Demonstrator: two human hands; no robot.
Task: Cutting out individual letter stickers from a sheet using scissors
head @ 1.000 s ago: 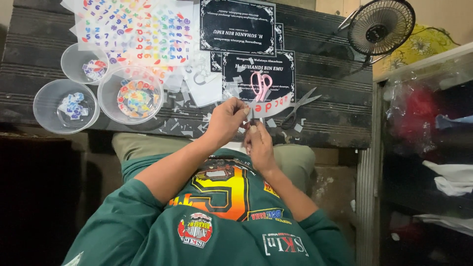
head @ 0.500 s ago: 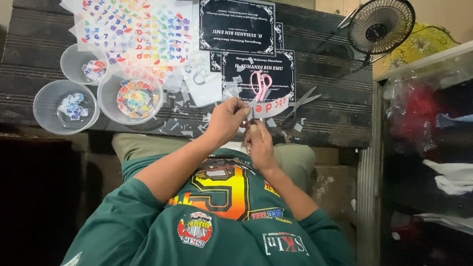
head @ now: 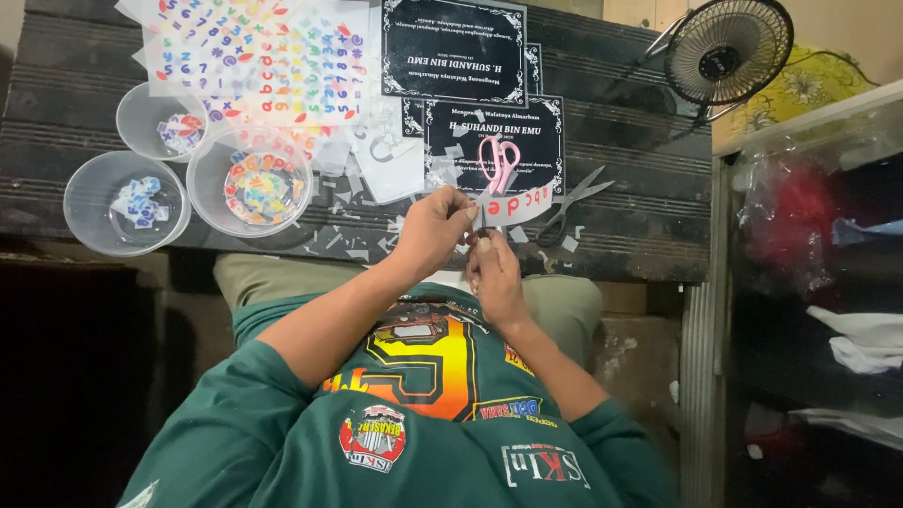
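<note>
Centre of frame: both hands meet over the near edge of the dark slatted table (head: 621, 202). The left hand (head: 435, 230) pinches the left end of a white paper strip (head: 517, 207) carrying red cut-out letters; its fingers are closed on the strip. The right hand (head: 496, 277) sits just below and touching, fingertips curled up to the strip's lower edge (whether it grips the strip or only works at a letter, I cannot tell).

Change from the earlier frames: very little. The strip lay at the same spot a second ago, hands in the same huddle; the strip now reads a touch flatter and more fully turned to the camera, with its red letters plain along it. Judgement: fine fingertip work on the strip goes on, with nothing picked up or set down.

Around it: pink-handled scissors (head: 499, 162) lie on a black printed plaque (head: 489, 141) just above the strip; grey scissors (head: 569, 202) to the right, open. Upper left: a sheet of coloured letter stickers (head: 254, 56) and three clear plastic cups (head: 249, 183) holding cut pieces. Paper scraps are scattered between. A small black fan (head: 726, 52) stands upper right.
</note>
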